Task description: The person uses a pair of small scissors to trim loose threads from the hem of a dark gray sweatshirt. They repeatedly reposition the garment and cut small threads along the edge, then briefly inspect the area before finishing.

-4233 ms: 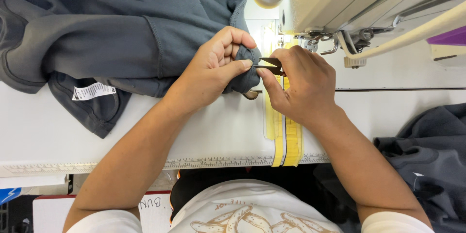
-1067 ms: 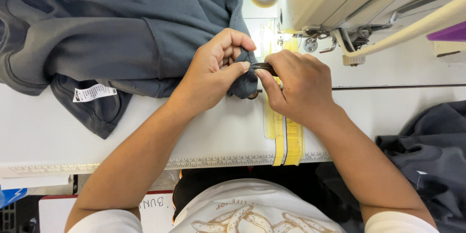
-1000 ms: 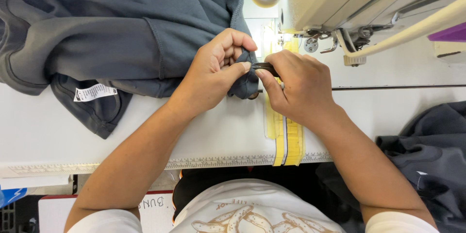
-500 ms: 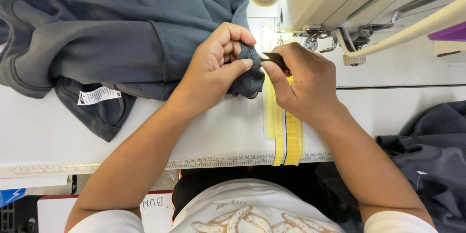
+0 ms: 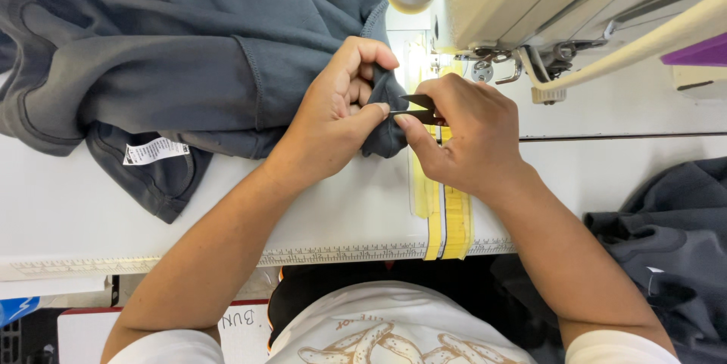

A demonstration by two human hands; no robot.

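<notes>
A dark grey garment (image 5: 182,53) lies spread over the left of the white table (image 5: 68,205), with a white label (image 5: 155,150) near its lower fold. My left hand (image 5: 337,110) pinches a bunched corner of this garment between thumb and fingers. Right beside it, my right hand (image 5: 469,137) grips small black thread snips (image 5: 418,106), their blades pointed at the pinched fabric and touching its edge. Both hands meet just in front of the sewing machine.
A cream sewing machine (image 5: 545,0) stands at the back right, its presser foot (image 5: 496,65) just behind my hands. Yellow tape strips (image 5: 447,216) run down the table to its front edge. More dark grey fabric (image 5: 666,243) hangs at the lower right.
The hands and the pinched fabric have shifted slightly up and toward the machine. The snips' blades now show more plainly against the fabric edge.
</notes>
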